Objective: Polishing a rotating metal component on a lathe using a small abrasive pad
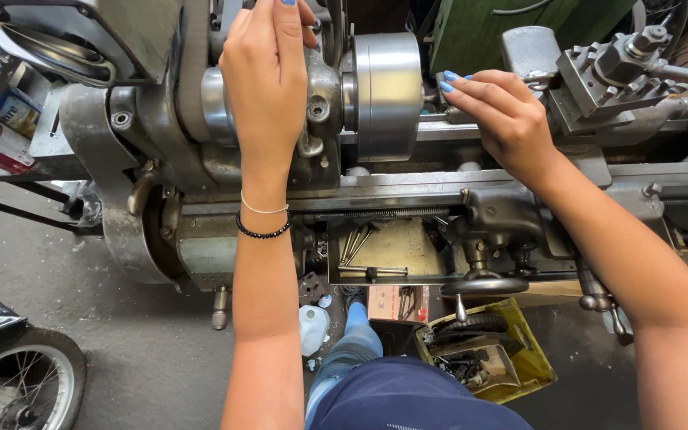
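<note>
Two hands on a lathe, one small part at the chuck

Right hand [503, 119] pinched at the fingertips on a small part [439, 83], dark and mostly hidden by the fingers, right against the face of the steel chuck [388, 91]. Left hand [268, 80] laid flat over the top of the headstock [161, 119], fingertips cut off by the upper edge; cannot tell whether closed on anything there.

Likely rigid metal, light enough for a two-finger pinch, and probably oily, so liable to slip. Best held as now: thumb and forefinger on opposite sides, close to the chuck, away from any sharp edge. Chuck itself judged heavy, smooth and hard to grip around its polished rim.

Near by: tool post [607, 72] well to the right of the chuck, handwheel [483, 285] below the bed, yellow tray [535, 362] of dark oddments on the floor, spoked wheel [17, 382] at lower left
</note>
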